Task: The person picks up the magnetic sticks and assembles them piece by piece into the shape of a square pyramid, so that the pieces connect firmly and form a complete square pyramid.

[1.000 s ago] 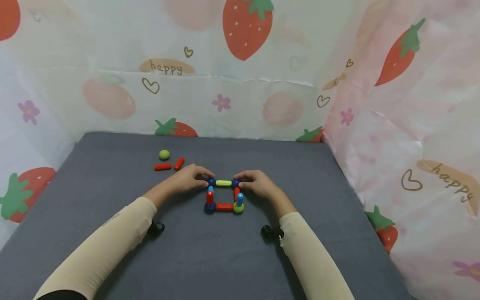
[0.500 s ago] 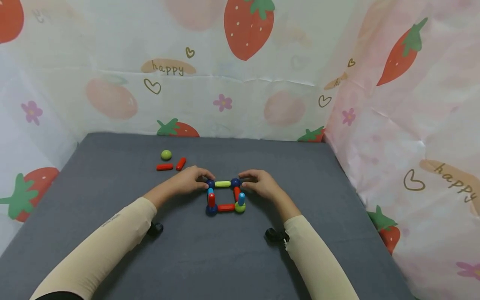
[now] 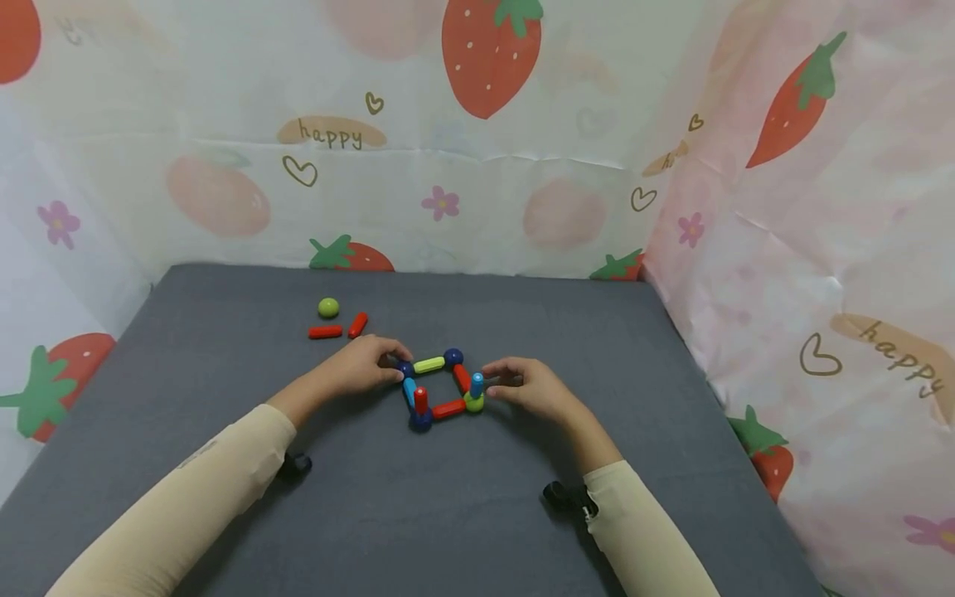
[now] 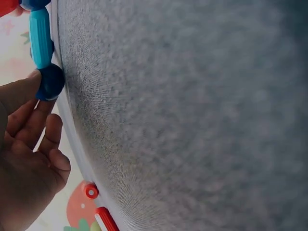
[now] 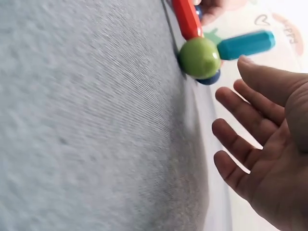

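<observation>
A four-sided frame of rods and balls lies on the grey tabletop in the head view. My left hand [image 3: 361, 365] pinches the dark blue ball [image 4: 51, 82] at its far left corner. From there a light blue rod [image 4: 40, 38] runs to the near left dark blue ball [image 3: 421, 420], which bears an upright red rod [image 3: 421, 400]. A yellow-green rod [image 3: 429, 365] leads to the far right dark blue ball [image 3: 453, 358]. At the near right corner, a green ball [image 5: 199, 58] carries an upright blue rod [image 5: 247, 44]. Beside it my right hand [image 3: 533, 390] holds nothing, fingers spread.
Behind my left hand lie a loose green ball [image 3: 328, 308], a red rod [image 3: 325, 332] and another slanted red rod [image 3: 358, 324]. Strawberry-printed cloth [image 3: 477, 182] hangs along the back and sides of the grey table [image 3: 418, 514].
The far side of the frame has shifted left with my left hand, so the frame now sits skewed. My right hand has come away from the far right ball, moving right and nearer.
</observation>
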Motion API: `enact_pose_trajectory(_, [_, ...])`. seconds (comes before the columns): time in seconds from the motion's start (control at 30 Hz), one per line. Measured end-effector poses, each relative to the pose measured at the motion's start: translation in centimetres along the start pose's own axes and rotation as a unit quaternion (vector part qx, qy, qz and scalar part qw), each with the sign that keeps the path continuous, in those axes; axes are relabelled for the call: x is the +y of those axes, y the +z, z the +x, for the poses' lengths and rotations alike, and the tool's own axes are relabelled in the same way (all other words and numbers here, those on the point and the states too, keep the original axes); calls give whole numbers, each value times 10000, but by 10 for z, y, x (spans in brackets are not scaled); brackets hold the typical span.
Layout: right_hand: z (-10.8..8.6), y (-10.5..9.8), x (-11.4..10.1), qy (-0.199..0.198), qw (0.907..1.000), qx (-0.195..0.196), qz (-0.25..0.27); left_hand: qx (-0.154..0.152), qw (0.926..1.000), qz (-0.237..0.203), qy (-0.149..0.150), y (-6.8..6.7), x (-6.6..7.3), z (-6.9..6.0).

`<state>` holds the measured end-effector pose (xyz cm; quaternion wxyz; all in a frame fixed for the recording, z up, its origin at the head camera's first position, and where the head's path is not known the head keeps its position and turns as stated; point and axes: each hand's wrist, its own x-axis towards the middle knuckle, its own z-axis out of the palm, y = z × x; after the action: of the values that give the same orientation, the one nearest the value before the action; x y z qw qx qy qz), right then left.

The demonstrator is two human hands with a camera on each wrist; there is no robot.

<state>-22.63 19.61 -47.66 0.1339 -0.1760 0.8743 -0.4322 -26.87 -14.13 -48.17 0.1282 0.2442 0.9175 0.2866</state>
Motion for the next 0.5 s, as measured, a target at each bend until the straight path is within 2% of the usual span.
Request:
enact_pose_trajectory(0.23, [-3,15,-4,107,9999,-18,132,63,9994,-263,-215,0,4,-6])
enact_pose_trajectory(0.5, [1,26,-12,430,9983,329,-217,69,9984,-422,-372,2,7,-11])
